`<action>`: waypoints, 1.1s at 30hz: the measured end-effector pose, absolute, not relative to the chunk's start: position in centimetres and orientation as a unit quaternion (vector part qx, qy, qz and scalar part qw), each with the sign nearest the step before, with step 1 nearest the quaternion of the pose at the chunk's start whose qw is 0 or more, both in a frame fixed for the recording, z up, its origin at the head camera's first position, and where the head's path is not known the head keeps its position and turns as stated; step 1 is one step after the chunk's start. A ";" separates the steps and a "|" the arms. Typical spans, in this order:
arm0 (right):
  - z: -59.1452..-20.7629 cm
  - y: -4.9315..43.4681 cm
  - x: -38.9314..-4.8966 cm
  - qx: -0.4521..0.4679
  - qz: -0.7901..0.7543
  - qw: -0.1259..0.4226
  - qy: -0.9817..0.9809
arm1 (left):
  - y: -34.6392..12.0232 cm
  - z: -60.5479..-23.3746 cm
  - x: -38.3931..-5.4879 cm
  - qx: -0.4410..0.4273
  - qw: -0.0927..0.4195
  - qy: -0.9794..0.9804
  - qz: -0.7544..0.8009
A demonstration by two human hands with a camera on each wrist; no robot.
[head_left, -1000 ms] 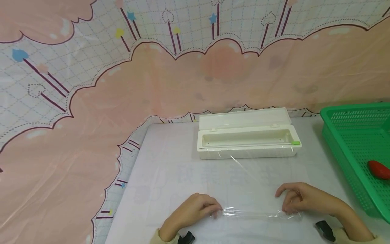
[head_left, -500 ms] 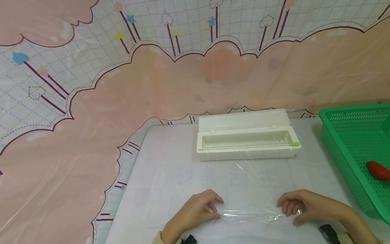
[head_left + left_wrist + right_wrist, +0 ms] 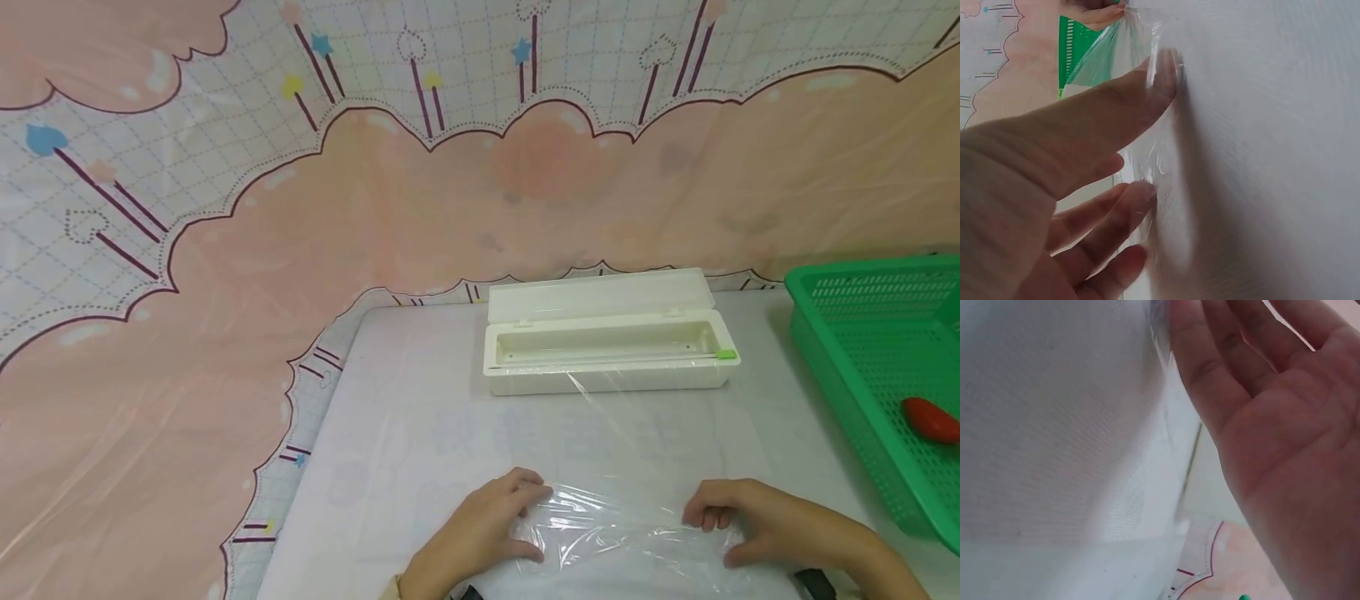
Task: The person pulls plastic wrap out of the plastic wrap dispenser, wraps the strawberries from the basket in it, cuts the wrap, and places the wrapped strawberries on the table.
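A sheet of clear cling film (image 3: 585,521) runs from the front of a white cling film dispenser (image 3: 607,379) to both hands, its near part crinkled and shiny. At the film's left end is my left hand (image 3: 483,525), thumb and fingers spread apart. The left wrist view shows the film lying against the left thumb (image 3: 1116,103) and fingertips. My right hand (image 3: 772,521) touches the film's right end, thumb apart from the bent fingers. In the right wrist view, film shows beside the right hand's fingers (image 3: 1200,369); the fingertips and thumb are out of frame.
The dispenser's lid (image 3: 600,296) stands raised at the back, and a green slider (image 3: 726,354) sits at its right end. On the right is a green basket (image 3: 832,400) with a red vegetable-like item (image 3: 930,421) in it. A white cover (image 3: 390,417) lies over the table.
The near part of the film has spread from a narrow gathered strip into a wider crinkled sheet. My thumbs have moved away from my fingers; the dispenser and basket stay put.
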State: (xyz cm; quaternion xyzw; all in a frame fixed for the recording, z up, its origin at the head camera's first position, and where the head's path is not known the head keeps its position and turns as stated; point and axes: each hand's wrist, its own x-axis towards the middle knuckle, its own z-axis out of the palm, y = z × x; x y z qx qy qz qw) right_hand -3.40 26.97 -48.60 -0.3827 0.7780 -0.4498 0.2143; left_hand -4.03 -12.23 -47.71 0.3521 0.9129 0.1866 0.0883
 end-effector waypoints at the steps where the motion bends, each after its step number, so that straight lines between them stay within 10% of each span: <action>1: -48.5 26.9 -3.4 -0.384 -0.447 0.211 0.780 | -12.3 -47.7 -4.0 0.354 0.083 0.914 0.181; 33: -49.0 25.3 -2.2 -0.319 -0.217 0.006 0.923 | -12.2 -48.0 -3.2 0.362 0.005 0.922 0.138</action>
